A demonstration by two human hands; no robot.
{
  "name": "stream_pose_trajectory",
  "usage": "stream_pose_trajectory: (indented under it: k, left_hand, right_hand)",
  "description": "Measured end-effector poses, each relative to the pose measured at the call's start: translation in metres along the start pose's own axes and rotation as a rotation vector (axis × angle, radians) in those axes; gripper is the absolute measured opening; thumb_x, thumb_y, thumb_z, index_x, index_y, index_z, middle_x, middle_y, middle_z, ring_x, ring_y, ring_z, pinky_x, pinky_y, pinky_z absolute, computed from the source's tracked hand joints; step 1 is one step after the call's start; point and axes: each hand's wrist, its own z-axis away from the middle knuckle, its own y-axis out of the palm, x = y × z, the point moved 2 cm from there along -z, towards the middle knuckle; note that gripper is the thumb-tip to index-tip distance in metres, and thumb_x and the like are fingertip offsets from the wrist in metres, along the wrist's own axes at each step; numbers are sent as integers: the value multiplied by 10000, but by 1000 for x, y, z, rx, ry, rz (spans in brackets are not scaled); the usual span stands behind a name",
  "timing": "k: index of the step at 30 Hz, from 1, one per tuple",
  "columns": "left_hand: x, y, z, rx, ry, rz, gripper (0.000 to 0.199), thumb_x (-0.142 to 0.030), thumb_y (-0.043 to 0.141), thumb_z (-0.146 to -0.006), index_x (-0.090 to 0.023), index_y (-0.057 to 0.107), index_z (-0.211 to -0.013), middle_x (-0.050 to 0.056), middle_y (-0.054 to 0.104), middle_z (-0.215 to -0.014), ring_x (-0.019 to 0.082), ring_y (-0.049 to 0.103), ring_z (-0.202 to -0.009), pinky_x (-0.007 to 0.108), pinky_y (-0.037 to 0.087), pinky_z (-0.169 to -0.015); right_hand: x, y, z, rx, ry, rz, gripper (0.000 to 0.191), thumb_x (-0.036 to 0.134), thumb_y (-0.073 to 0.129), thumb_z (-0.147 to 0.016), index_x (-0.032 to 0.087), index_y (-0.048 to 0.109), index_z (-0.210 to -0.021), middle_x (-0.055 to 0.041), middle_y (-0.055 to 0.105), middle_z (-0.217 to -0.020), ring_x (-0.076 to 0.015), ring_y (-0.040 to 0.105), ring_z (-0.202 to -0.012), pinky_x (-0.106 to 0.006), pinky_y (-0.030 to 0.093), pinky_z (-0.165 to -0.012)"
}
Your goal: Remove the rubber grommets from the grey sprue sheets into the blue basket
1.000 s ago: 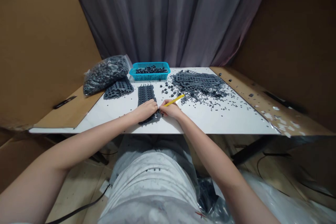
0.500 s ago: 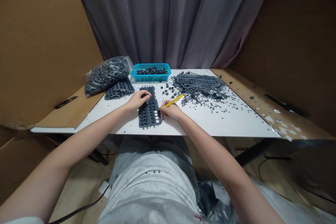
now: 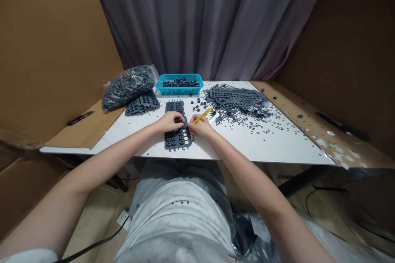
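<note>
A dark grey rubber sheet (image 3: 178,146) with rows of round raised parts lies lengthwise on the white table. Several round openings in its right column show white. My left hand (image 3: 170,122) rests over the sheet's middle, fingers curled and fingertips together at the right column; whatever they pinch is too small to make out. At the sheet's right edge, my right hand (image 3: 200,125) is closed on a slim yellow pen-like tool (image 3: 203,114). The tool's upper end points up and right, while its working tip is hidden by the fingers.
Behind the sheet stands a blue basket (image 3: 179,91) of small black parts. A full clear bag (image 3: 129,86) leans on more dark sheets (image 3: 143,104) at left. Punched sheets (image 3: 236,96) and scattered black bits (image 3: 256,121) cover the right side. Cardboard walls (image 3: 55,49) flank the table.
My left hand has moved down and right along the sheet, closer to my right hand. The yellow tool has shifted slightly and tilts more steeply. The view has turned a little.
</note>
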Motion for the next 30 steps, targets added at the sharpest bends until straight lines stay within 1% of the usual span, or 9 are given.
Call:
stream_pose_trajectory:
  k: [4, 8, 11, 16, 19, 22, 26, 28, 30]
  left_hand:
    - [-10, 2, -7, 89, 118, -128, 217, -254, 641, -632, -167, 692, -824, 58, 665, -819, 204, 588, -780, 275, 428, -725]
    - [-16, 7, -14, 166, 179, -236, 89, -205, 637, -648, -161, 674, -716, 66, 641, -735, 208, 590, -750, 283, 438, -717]
    - [-19, 12, -14, 171, 190, -289, 31, -144, 624, -670, -158, 644, -689, 74, 632, -745, 212, 596, -791, 285, 445, -756]
    - [-18, 24, -3, 94, 163, -298, 139, -63, 477, -773, -126, 592, -726, 103, 617, -789, 221, 586, -854, 326, 438, -817]
    - [-12, 26, 1, 34, 130, -252, 118, -105, 483, -793, -136, 579, -732, 88, 621, -789, 211, 584, -828, 325, 443, -808]
    - [-3, 16, -1, -77, 58, -184, 143, -192, 455, -836, -147, 589, -812, 72, 640, -833, 194, 586, -824, 305, 449, -789]
    - [12, -11, -3, -248, -79, -103, 277, -280, 361, -880, -128, 587, -930, 97, 653, -945, 207, 583, -876, 321, 441, -806]
    - [16, -19, -2, -242, -98, -62, 273, -298, 405, -856, -125, 604, -925, 91, 663, -948, 206, 589, -866, 313, 441, -801]
    - [17, -20, 1, -193, -83, -19, 259, -292, 453, -825, -137, 623, -945, 69, 671, -960, 196, 597, -861, 295, 443, -796]
  right_hand:
    - [6, 2, -3, 1, 42, 53, 241, 64, 602, -589, 209, 410, -602, 62, 503, -363, -109, 489, -320, -194, 392, -322]
    - [11, 1, -1, 16, 80, 75, 244, 54, 599, -606, 206, 408, -600, 47, 517, -369, -115, 492, -320, -204, 398, -323]
    - [13, -1, 3, 23, 93, 72, 237, 65, 594, -637, 203, 405, -603, 42, 525, -390, -103, 492, -335, -194, 402, -332]
    - [13, -3, 6, 31, 107, 78, 226, 62, 582, -654, 197, 405, -616, 51, 516, -407, -94, 487, -348, -188, 411, -343]
    - [13, -3, 6, 31, 117, 84, 218, 65, 578, -658, 197, 406, -627, 52, 518, -415, -98, 492, -352, -193, 422, -351]
    - [12, -3, 6, 26, 119, 86, 219, 67, 587, -653, 196, 412, -627, 55, 509, -410, -99, 495, -353, -189, 419, -354]
    - [14, -3, 8, 33, 104, 68, 209, 66, 573, -657, 195, 414, -615, 63, 498, -402, -91, 477, -337, -185, 403, -348]
    - [16, -6, 7, 21, 82, 52, 207, 65, 559, -668, 196, 408, -617, 67, 499, -408, -82, 470, -339, -175, 392, -351]
    - [19, -9, 6, -10, 56, 37, 207, 64, 548, -682, 197, 399, -627, 76, 494, -416, -65, 455, -342, -158, 383, -358]
